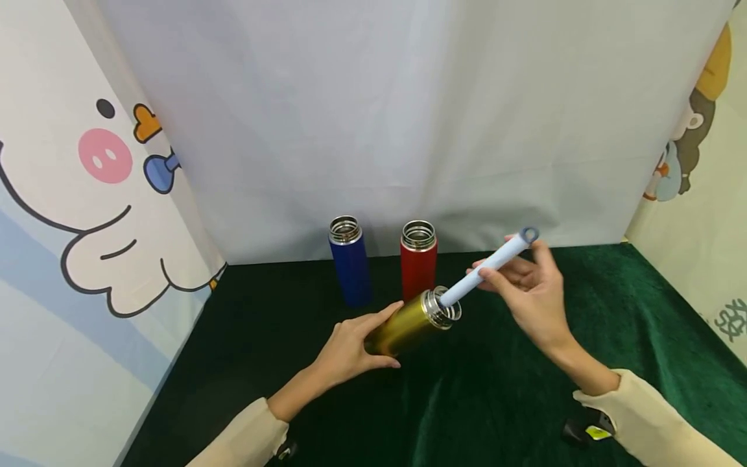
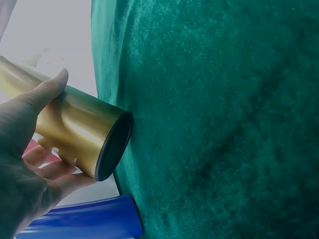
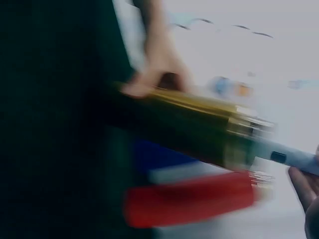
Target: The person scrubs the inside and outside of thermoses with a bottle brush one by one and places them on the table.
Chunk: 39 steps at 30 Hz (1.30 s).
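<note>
My left hand (image 1: 348,348) grips a gold metal bottle (image 1: 403,329) around its lower body and holds it tilted, its open steel mouth toward the right. In the left wrist view the thumb lies over the bottle (image 2: 82,127) and the fingers under it, near its dark base. My right hand (image 1: 535,292) pinches the light-blue handle (image 1: 490,264) of what looks like a bottle brush, with a ring at its top end. The handle's lower end goes into the bottle's mouth, and what is inside stays hidden. The right wrist view is blurred.
Behind the gold bottle stand a blue bottle (image 1: 351,272) and a red bottle (image 1: 418,259), both upright and lidless. Dark green cloth (image 1: 496,395) covers the table. A pale curtain (image 1: 373,130) hangs at the back, with cartoon-printed panels on both sides.
</note>
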Each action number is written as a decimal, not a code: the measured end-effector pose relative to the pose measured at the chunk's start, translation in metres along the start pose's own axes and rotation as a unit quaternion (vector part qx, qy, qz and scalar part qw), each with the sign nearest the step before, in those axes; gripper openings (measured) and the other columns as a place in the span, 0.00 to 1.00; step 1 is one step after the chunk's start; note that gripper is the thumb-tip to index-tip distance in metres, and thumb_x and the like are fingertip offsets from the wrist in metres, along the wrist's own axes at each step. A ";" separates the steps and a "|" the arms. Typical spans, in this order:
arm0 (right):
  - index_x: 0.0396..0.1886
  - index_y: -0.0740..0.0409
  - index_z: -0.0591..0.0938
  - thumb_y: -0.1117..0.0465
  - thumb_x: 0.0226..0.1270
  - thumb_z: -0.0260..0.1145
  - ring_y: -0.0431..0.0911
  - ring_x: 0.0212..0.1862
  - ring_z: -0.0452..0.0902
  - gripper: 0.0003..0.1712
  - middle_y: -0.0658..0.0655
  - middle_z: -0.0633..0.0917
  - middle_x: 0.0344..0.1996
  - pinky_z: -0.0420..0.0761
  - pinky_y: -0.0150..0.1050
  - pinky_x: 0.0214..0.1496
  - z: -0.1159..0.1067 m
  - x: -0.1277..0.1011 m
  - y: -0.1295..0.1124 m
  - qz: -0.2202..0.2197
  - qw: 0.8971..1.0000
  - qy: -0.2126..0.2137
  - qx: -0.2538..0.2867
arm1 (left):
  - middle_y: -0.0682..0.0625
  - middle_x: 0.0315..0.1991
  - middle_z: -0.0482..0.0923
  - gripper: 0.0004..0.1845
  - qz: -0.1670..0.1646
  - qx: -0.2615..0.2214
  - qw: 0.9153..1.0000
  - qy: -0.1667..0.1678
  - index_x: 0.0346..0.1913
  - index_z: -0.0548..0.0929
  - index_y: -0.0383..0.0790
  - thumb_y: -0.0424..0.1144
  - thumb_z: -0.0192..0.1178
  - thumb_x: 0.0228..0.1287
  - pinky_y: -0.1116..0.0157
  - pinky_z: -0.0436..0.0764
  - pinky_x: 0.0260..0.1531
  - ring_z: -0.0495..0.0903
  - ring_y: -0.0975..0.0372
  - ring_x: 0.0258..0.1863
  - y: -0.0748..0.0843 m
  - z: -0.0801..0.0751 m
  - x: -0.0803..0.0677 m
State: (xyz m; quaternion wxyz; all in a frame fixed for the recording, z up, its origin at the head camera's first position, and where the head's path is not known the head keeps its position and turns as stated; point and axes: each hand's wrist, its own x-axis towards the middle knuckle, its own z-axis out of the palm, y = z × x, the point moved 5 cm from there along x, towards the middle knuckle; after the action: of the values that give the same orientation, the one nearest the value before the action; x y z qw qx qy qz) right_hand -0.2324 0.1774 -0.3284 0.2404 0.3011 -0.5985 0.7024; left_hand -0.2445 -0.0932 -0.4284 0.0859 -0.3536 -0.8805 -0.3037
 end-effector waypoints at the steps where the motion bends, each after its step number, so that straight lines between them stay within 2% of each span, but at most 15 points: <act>1: 0.62 0.65 0.71 0.84 0.64 0.63 0.42 0.45 0.91 0.29 0.51 0.92 0.43 0.88 0.36 0.45 0.004 -0.005 0.006 0.013 1.000 -0.010 -0.018 | 0.44 0.62 0.83 0.52 0.000 0.000 1.000 -0.002 0.78 0.64 0.56 0.49 0.81 0.49 0.53 0.86 0.53 0.85 0.54 0.56 0.000 0.000 0.000; 5: 0.65 0.65 0.72 0.82 0.63 0.65 0.37 0.48 0.89 0.31 0.45 0.91 0.47 0.86 0.30 0.50 0.015 -0.020 0.024 0.043 0.996 -0.032 -0.072 | 0.44 0.63 0.82 0.53 -0.002 0.001 1.000 -0.010 0.79 0.63 0.57 0.49 0.80 0.51 0.53 0.86 0.54 0.85 0.53 0.57 -0.001 0.000 0.000; 7: 0.72 0.65 0.67 0.82 0.65 0.63 0.39 0.49 0.89 0.36 0.47 0.91 0.49 0.86 0.31 0.51 0.014 -0.020 0.025 0.037 0.998 -0.023 -0.051 | 0.43 0.63 0.82 0.53 -0.004 0.002 1.000 -0.010 0.79 0.63 0.57 0.49 0.80 0.50 0.53 0.86 0.53 0.85 0.53 0.56 -0.001 0.000 0.000; 10: 0.78 0.62 0.59 0.83 0.68 0.59 0.44 0.51 0.89 0.41 0.53 0.90 0.52 0.87 0.35 0.51 0.005 -0.011 0.016 0.012 1.000 0.006 0.013 | 0.43 0.63 0.82 0.53 -0.006 0.003 1.000 -0.008 0.79 0.62 0.57 0.49 0.80 0.51 0.53 0.86 0.53 0.85 0.54 0.56 -0.002 -0.001 0.000; 14: 0.78 0.58 0.57 0.84 0.70 0.53 0.51 0.48 0.90 0.41 0.59 0.89 0.49 0.88 0.41 0.47 -0.012 0.003 0.001 -0.016 0.995 0.047 0.085 | 0.44 0.63 0.82 0.53 -0.005 0.003 1.000 -0.009 0.79 0.62 0.57 0.49 0.80 0.51 0.52 0.86 0.53 0.85 0.54 0.56 -0.002 -0.003 0.001; 18: 0.78 0.57 0.56 0.86 0.68 0.54 0.53 0.45 0.91 0.43 0.61 0.88 0.45 0.89 0.43 0.45 -0.018 0.004 -0.002 -0.021 0.992 0.062 0.106 | 0.44 0.63 0.82 0.53 -0.004 0.006 1.000 -0.016 0.79 0.62 0.56 0.49 0.80 0.51 0.52 0.86 0.53 0.85 0.53 0.56 0.000 -0.003 0.002; 22: 0.77 0.57 0.57 0.87 0.65 0.56 0.51 0.44 0.91 0.44 0.60 0.87 0.44 0.89 0.43 0.45 -0.015 -0.004 0.005 -0.019 0.993 0.065 0.099 | 0.44 0.62 0.82 0.53 -0.004 0.011 1.000 -0.021 0.79 0.62 0.55 0.49 0.80 0.51 0.53 0.86 0.53 0.85 0.54 0.55 0.001 -0.002 0.002; 26: 0.73 0.62 0.61 0.87 0.63 0.59 0.49 0.45 0.91 0.40 0.60 0.88 0.46 0.89 0.41 0.47 -0.002 -0.014 0.018 -0.021 0.995 0.046 0.087 | 0.44 0.62 0.83 0.53 -0.002 0.018 1.000 -0.022 0.79 0.63 0.55 0.49 0.80 0.51 0.53 0.86 0.52 0.85 0.54 0.55 0.003 0.000 0.004; 31: 0.70 0.67 0.61 0.89 0.59 0.61 0.44 0.48 0.90 0.41 0.57 0.89 0.48 0.87 0.33 0.48 0.016 -0.029 0.026 -0.041 0.998 0.019 0.034 | 0.43 0.62 0.82 0.52 -0.009 0.017 0.999 -0.028 0.79 0.62 0.56 0.49 0.79 0.52 0.53 0.86 0.54 0.85 0.53 0.56 0.003 0.002 0.006; 35: 0.71 0.72 0.62 0.91 0.57 0.60 0.44 0.48 0.90 0.41 0.58 0.89 0.50 0.87 0.32 0.48 0.017 -0.030 0.019 -0.061 0.998 0.027 0.015 | 0.43 0.63 0.81 0.52 -0.013 0.009 0.999 -0.032 0.79 0.62 0.55 0.48 0.79 0.53 0.53 0.86 0.55 0.85 0.53 0.57 0.003 0.002 0.005; 39: 0.72 0.71 0.65 0.86 0.65 0.58 0.47 0.48 0.90 0.35 0.59 0.88 0.51 0.88 0.36 0.49 0.003 -0.015 0.005 -0.052 0.997 0.054 0.032 | 0.43 0.64 0.81 0.52 -0.017 0.003 0.999 -0.029 0.79 0.61 0.56 0.48 0.79 0.53 0.53 0.85 0.56 0.84 0.53 0.58 0.001 0.000 0.002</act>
State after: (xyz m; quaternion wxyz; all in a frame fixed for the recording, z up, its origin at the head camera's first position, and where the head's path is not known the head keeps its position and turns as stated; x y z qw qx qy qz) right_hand -0.2250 0.1739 -0.3419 0.2990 0.3014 -0.5451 0.7230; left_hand -0.2457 -0.0914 -0.4271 0.0565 -0.3467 -0.8896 -0.2920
